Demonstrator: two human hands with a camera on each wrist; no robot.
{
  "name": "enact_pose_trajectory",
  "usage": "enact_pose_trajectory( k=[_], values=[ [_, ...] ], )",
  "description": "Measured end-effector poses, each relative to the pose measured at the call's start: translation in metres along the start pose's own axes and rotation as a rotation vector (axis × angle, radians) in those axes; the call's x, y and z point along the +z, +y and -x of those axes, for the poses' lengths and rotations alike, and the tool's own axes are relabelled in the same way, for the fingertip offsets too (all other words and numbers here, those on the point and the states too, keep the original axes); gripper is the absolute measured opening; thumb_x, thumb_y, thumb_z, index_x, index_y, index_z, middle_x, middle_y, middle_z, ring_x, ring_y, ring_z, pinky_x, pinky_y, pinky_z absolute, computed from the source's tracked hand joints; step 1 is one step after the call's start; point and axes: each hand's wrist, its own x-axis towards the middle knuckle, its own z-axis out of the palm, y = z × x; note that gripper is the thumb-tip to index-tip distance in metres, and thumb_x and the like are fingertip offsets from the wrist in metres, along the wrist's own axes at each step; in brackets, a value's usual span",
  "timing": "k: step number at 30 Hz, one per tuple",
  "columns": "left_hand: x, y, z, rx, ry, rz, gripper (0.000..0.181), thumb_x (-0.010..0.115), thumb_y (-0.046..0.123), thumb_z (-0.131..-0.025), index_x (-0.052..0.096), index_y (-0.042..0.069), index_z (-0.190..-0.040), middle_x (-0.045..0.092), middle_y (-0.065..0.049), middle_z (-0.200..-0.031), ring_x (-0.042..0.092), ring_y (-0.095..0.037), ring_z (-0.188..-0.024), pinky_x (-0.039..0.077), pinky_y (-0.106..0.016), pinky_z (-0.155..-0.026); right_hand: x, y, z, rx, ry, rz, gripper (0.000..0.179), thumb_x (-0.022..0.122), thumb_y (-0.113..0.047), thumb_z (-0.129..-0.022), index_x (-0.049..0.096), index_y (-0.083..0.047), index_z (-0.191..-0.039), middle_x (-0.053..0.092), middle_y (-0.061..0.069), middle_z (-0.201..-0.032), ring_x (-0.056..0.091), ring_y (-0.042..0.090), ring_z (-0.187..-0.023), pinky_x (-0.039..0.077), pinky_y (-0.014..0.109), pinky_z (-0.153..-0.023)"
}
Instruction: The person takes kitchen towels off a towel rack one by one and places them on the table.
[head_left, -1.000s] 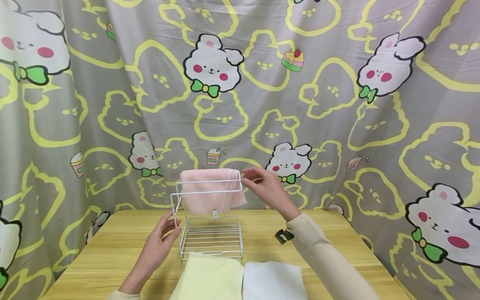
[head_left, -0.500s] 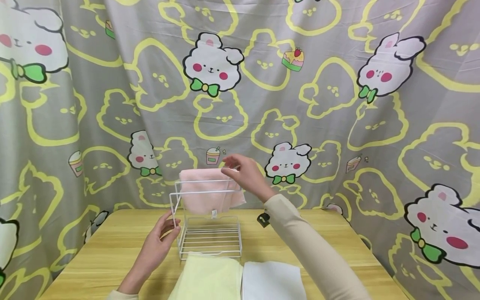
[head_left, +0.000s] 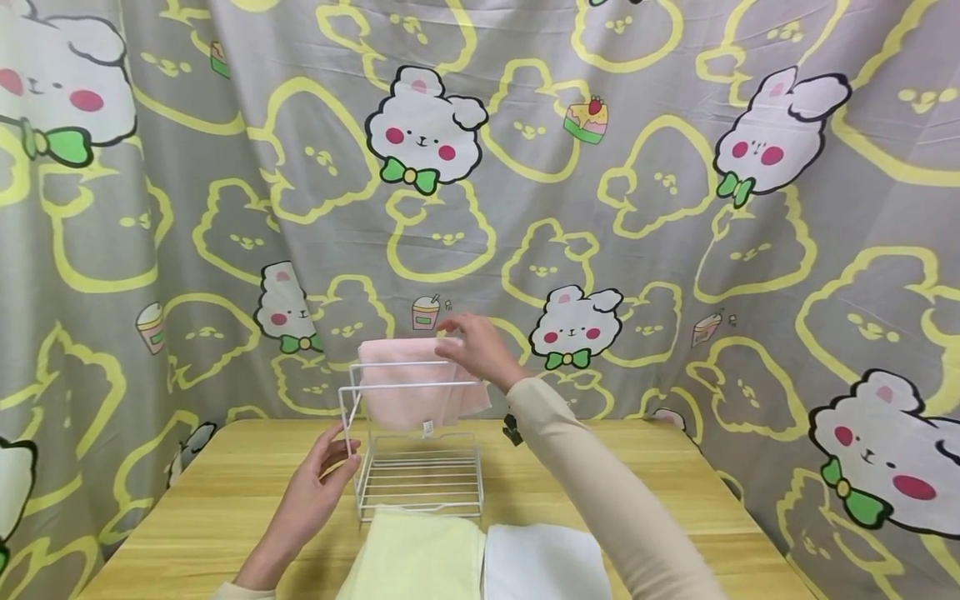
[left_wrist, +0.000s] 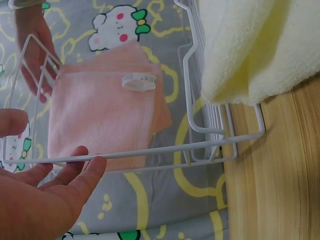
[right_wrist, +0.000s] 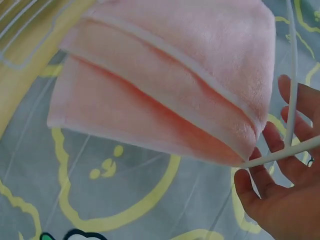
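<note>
The pink towel (head_left: 405, 408) is hung over the top of the white wire rack (head_left: 408, 386), ahead of and between the hands, its far end just beside the right fingertips. The rack's near upright is lightly held between the thumb and fingers of the left hand (head_left: 318, 483). The top corner of the frame, at the towel's end, is straddled by the curved thumb and fingers of the right hand (head_left: 480, 350); whether wire or cloth is pinched there cannot be told. The step in hand is judged to be the straightening of the hung towel. For this, the frame is best braced on the left-hand side while only light tugs are made with the right, since such thin wire could easily be tipped. Near the right hand, the layers are seen fanned out with uneven edges, so these should be lined up and smoothed along the rail without the cloth being dragged off. On the small white label (left_wrist: 139, 82), ahead of the left hand, dark characters are printed, too blurred to be read. No writing is seen on the yellow cloth (head_left: 420, 558) or the white cloth (head_left: 547, 562), between the forearms.
</note>
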Motion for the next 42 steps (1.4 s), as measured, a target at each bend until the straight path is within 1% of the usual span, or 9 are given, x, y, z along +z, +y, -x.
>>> enact_pose_trajectory(
  k=[3, 9, 12, 15, 21, 27, 30, 34, 42],
  values=[
    [0.0, -0.001, 0.0, 0.004, 0.005, 0.003, 0.058, 0.056, 0.026, -0.101, 0.03, 0.011, -0.151, 0.057, -0.014, -0.13, 0.053, -0.022, -0.122, 0.042, -0.009, -0.092, 0.002, -0.001, -0.003, 0.022, -0.027, -0.001, 0.039, 0.073, -0.023, -0.089, 0.064, -0.013, -0.126, 0.064, 0.006, -0.125, 0.057, 0.028, -0.12, 0.046, 0.041, -0.102],
    [-0.001, 0.0, 0.0, -0.001, -0.006, -0.001, 0.059, 0.055, 0.029, -0.101, 0.03, 0.013, -0.151, 0.057, -0.012, -0.131, 0.051, -0.027, -0.124, 0.041, -0.009, -0.092, 0.008, -0.004, -0.008, 0.046, -0.068, 0.011, 0.042, 0.07, -0.021, -0.092, 0.061, -0.013, -0.132, 0.063, 0.01, -0.131, 0.059, 0.025, -0.12, 0.046, 0.038, -0.103],
    [-0.001, -0.001, -0.001, 0.001, -0.006, -0.001, 0.058, 0.056, 0.029, -0.101, 0.031, 0.013, -0.151, 0.057, -0.012, -0.131, 0.053, -0.023, -0.122, 0.043, -0.011, -0.093, 0.011, -0.005, -0.01, 0.059, -0.07, 0.003, 0.04, 0.069, -0.018, -0.092, 0.062, -0.012, -0.131, 0.064, 0.009, -0.129, 0.061, 0.024, -0.118, 0.048, 0.036, -0.101],
    [-0.002, -0.001, -0.002, 0.012, -0.005, -0.012, 0.057, 0.055, 0.028, -0.101, 0.031, 0.014, -0.151, 0.057, -0.012, -0.13, 0.054, -0.018, -0.12, 0.045, -0.013, -0.092, 0.011, -0.006, -0.011, 0.067, -0.051, -0.012, 0.035, 0.068, -0.015, -0.092, 0.065, -0.01, -0.126, 0.067, 0.008, -0.124, 0.064, 0.021, -0.113, 0.051, 0.033, -0.097],
    [-0.001, -0.001, -0.002, 0.016, -0.007, -0.011, 0.059, 0.055, 0.03, -0.101, 0.03, 0.015, -0.152, 0.058, -0.012, -0.13, 0.054, -0.021, -0.12, 0.045, -0.012, -0.092, 0.014, -0.005, -0.011, 0.092, 0.008, -0.023, 0.023, 0.068, -0.013, -0.092, 0.072, -0.008, -0.114, 0.071, 0.007, -0.114, 0.068, 0.018, -0.099, 0.055, 0.027, -0.085],
    [0.002, -0.002, -0.001, 0.01, 0.004, 0.014, 0.059, 0.057, 0.026, -0.1, 0.031, 0.012, -0.151, 0.058, -0.014, -0.13, 0.053, 0.001, -0.112, 0.043, -0.009, -0.092, 0.016, -0.004, -0.007, 0.095, 0.047, -0.036, 0.02, 0.07, -0.011, -0.09, 0.074, -0.008, -0.11, 0.073, 0.007, -0.11, 0.07, 0.017, -0.097, 0.055, 0.025, -0.084],
    [0.001, -0.003, -0.001, 0.015, 0.01, 0.021, 0.058, 0.058, 0.025, -0.1, 0.032, 0.012, -0.15, 0.058, -0.014, -0.13, 0.052, 0.004, -0.11, 0.042, -0.008, -0.092, 0.017, -0.004, -0.007, 0.083, 0.081, -0.023, 0.018, 0.07, -0.011, -0.09, 0.075, -0.01, -0.107, 0.073, 0.006, -0.109, 0.07, 0.017, -0.099, 0.055, 0.027, -0.087],
    [0.001, -0.002, 0.0, 0.01, 0.007, 0.009, 0.057, 0.057, 0.025, -0.1, 0.032, 0.013, -0.15, 0.058, -0.013, -0.13, 0.053, 0.0, -0.112, 0.043, -0.009, -0.091, 0.017, -0.005, -0.006, 0.091, 0.137, -0.022, 0.016, 0.07, -0.013, -0.091, 0.077, -0.012, -0.105, 0.074, 0.003, -0.109, 0.069, 0.016, -0.102, 0.054, 0.029, -0.09],
    [0.0, 0.0, 0.001, 0.0, -0.002, -0.005, 0.057, 0.055, 0.027, -0.101, 0.03, 0.013, -0.151, 0.057, -0.012, -0.129, 0.053, -0.027, -0.122, 0.045, -0.013, -0.091, 0.014, -0.007, -0.005, 0.072, 0.206, -0.056, 0.017, 0.069, -0.017, -0.092, 0.076, -0.014, -0.107, 0.074, 0.003, -0.109, 0.07, 0.014, -0.101, 0.055, 0.027, -0.087]
  ],
)
